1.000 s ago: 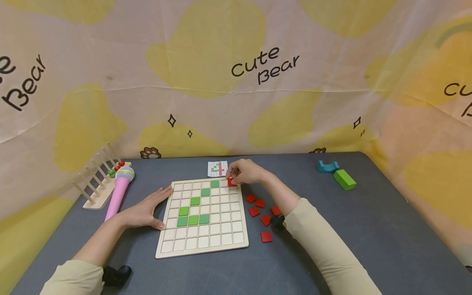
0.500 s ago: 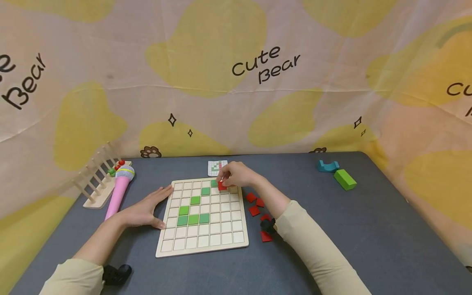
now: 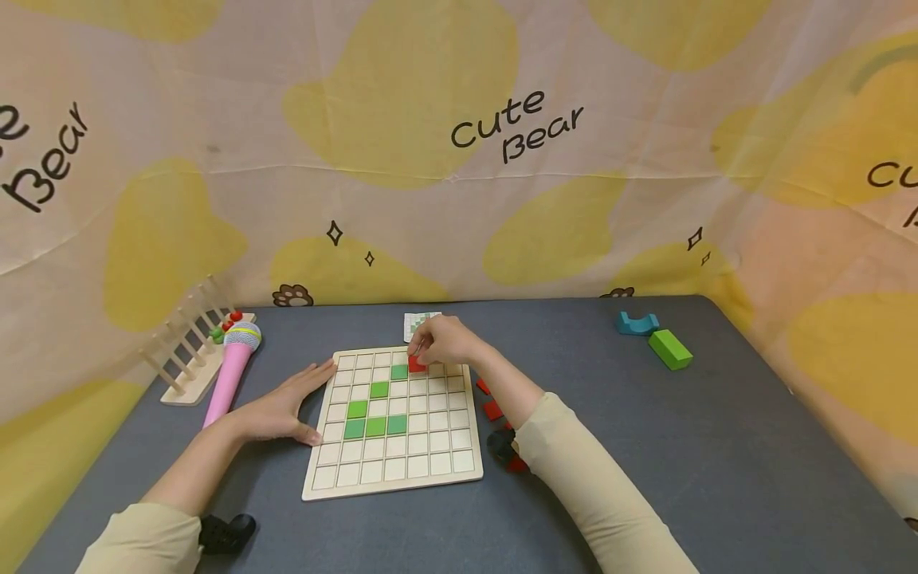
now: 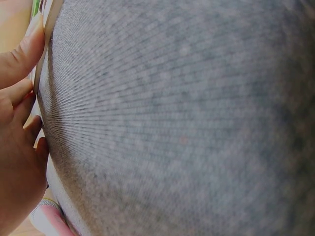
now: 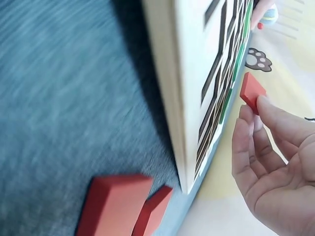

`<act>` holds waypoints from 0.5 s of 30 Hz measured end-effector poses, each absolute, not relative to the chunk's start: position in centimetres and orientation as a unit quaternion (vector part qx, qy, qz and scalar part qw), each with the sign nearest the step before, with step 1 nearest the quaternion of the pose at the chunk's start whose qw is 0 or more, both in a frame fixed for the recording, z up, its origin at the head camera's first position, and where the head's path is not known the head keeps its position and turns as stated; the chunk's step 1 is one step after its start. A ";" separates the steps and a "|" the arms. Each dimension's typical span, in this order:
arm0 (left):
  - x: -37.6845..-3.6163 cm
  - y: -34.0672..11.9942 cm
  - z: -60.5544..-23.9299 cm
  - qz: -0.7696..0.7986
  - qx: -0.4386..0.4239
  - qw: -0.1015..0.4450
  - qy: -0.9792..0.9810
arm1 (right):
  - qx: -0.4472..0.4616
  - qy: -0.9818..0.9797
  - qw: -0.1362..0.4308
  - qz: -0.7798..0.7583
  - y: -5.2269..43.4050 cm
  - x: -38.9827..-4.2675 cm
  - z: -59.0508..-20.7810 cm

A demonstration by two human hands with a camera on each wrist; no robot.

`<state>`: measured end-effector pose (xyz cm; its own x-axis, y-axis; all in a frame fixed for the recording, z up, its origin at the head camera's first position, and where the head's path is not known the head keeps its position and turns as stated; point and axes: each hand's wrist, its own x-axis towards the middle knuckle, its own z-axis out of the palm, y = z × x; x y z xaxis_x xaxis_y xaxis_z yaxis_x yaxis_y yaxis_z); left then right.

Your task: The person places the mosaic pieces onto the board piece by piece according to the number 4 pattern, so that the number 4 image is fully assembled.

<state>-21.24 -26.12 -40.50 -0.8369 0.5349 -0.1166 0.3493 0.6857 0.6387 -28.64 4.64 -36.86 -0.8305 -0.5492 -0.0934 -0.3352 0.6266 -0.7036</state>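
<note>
Both hands work at the wooden grid board [image 3: 393, 470]. The left hand [image 3: 283, 410] lies flat with straight fingers against the board's left edge, probably so that it does not slide. The right hand [image 3: 446, 341] pinches a red tile [image 3: 417, 363] in its fingertips over the far rows, beside the green tiles [image 3: 376, 427]. Spare red tiles [image 3: 492, 410] wait on the grey table [image 3: 717, 446], close to this arm.
</note>
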 end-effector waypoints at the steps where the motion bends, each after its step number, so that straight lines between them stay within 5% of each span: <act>1: -21.2 -26.1 -40.5 0.313 0.244 0.149 0.906 | -0.244 0.889 0.153 -0.356 4.5 -28.6 -36.9; 15: -21.2 -26.1 -40.4 0.316 0.243 0.153 0.904 | -0.205 0.918 0.134 -0.312 3.4 -28.2 -37.2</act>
<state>-21.19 -26.10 -40.40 -0.8352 0.5360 -0.1230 0.3429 0.6824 0.6456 -28.20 3.43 -37.20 -0.8801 -0.4596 -0.1188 -0.2924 0.7220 -0.6271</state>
